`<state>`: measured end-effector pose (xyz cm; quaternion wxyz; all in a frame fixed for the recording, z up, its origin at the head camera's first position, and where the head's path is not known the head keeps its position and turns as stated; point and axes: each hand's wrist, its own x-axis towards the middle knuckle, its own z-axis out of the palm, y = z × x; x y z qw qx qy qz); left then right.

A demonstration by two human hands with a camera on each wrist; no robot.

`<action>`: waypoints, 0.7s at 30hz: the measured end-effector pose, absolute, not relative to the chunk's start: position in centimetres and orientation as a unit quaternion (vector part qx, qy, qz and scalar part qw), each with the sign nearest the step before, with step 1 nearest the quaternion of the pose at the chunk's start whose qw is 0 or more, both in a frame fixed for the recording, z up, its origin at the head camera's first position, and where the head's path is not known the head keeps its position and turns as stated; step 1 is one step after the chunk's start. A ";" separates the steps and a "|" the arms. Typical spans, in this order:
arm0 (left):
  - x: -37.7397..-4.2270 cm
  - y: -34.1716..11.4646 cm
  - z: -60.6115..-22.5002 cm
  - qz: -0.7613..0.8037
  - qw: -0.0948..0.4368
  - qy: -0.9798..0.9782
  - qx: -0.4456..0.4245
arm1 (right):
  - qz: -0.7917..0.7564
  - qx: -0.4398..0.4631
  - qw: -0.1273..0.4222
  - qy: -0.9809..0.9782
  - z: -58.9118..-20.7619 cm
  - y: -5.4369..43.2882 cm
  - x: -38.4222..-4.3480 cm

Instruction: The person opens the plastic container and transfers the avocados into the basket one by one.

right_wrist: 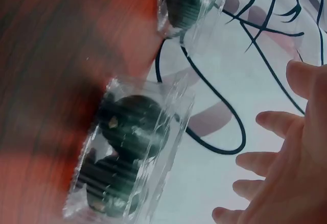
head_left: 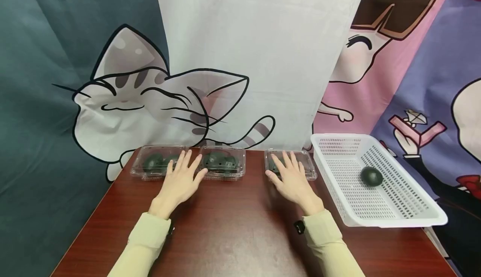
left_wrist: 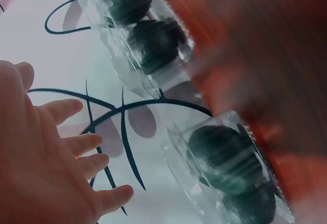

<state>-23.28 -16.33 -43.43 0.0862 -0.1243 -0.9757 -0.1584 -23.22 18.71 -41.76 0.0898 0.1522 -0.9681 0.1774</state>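
Observation:
My left hand (head_left: 179,183), fingers straight and spread, is held above the table between two clear plastic clamshell boxes. The left box (head_left: 140,166) and the middle box (head_left: 241,166) both contain dark green avocados (left_wrist: 225,158). In the left wrist view the left hand (left_wrist: 56,157) is apart from both boxes. My right hand (head_left: 294,183) is likewise spread out, over the third clamshell box (head_left: 310,169), and hides part of it. Two avocados (right_wrist: 135,127) show inside that box in the right wrist view, with the right hand (right_wrist: 286,157) off to its side. Neither hand holds anything.
At the right of the table stands a white perforated plastic basket (head_left: 347,212) with one avocado (head_left: 371,176) in it. The reddish-brown wooden table (head_left: 233,235) meets a printed cartoon cloth (head_left: 240,39) behind the boxes.

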 end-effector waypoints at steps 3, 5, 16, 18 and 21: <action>-23.3 -17.1 -43.7 -0.164 0.096 -0.974 -0.125 | 0.173 0.167 0.090 -0.966 -41.5 18.1 -23.3; -23.3 -17.7 -43.8 -0.169 0.102 -0.972 -0.124 | 0.175 0.179 0.091 -0.964 -41.4 17.7 -23.3; -23.1 -23.0 -44.1 -0.228 0.136 -0.960 -0.092 | 0.170 0.268 0.115 -0.941 -41.2 14.4 -24.1; -23.0 -24.1 -44.2 -0.243 0.146 -0.955 -0.085 | 0.164 0.289 0.121 -0.935 -41.1 13.5 -24.2; -23.0 -25.5 -44.2 -0.264 0.155 -0.949 -0.077 | 0.149 0.315 0.124 -0.929 -41.0 12.2 -24.5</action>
